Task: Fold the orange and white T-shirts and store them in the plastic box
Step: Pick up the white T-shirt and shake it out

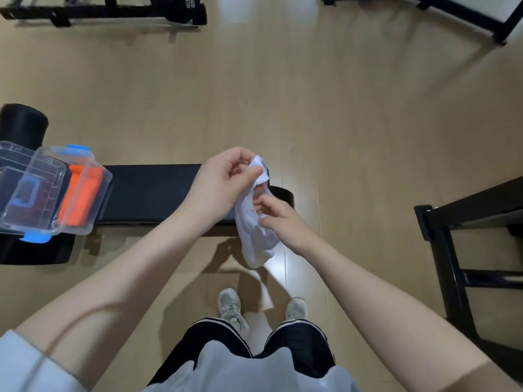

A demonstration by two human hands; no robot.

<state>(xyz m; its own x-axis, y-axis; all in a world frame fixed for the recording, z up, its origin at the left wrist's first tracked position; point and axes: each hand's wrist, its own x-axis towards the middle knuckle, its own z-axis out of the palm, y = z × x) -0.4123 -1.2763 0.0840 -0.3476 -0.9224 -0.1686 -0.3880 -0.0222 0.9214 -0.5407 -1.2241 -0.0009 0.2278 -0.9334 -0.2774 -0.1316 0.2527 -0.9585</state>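
Both hands hold the white T-shirt bunched in the air above the right end of the black bench. Left hand pinches its top; right hand grips mid-cloth. Folded orange T-shirt apparently lies inside the plastic box at the bench's left end.

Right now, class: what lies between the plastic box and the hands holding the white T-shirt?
In the head view, only a bare stretch of the black bench lies between the plastic box and the left hand, which grips the white T-shirt with the right hand.
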